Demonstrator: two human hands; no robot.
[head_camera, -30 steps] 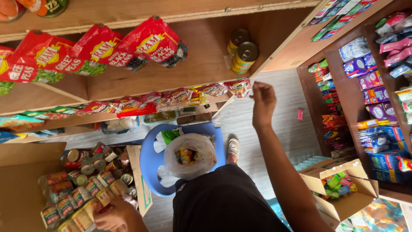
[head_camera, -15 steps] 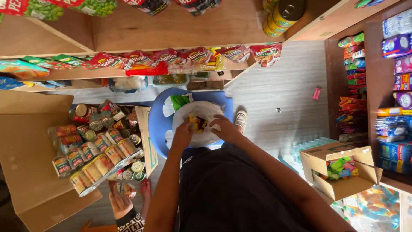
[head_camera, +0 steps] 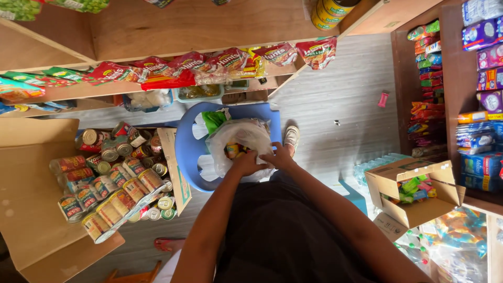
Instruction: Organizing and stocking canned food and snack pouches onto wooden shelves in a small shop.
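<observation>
Both hands at bag mouth on blue chair.
Left hand and right hand gripping bag rim, holding it open; cans at nine o'clock.

1. Pale grey plank floor, evenly lit — daylight-bright, no hard shadows.
2. Light wooden shelves run along the top and left, hung with red snack packets.
3. A dark wooden shelf unit on the right holds coloured packs.
4. Blue plastic chair mid-floor — an open cardboard box stands right.
</observation>
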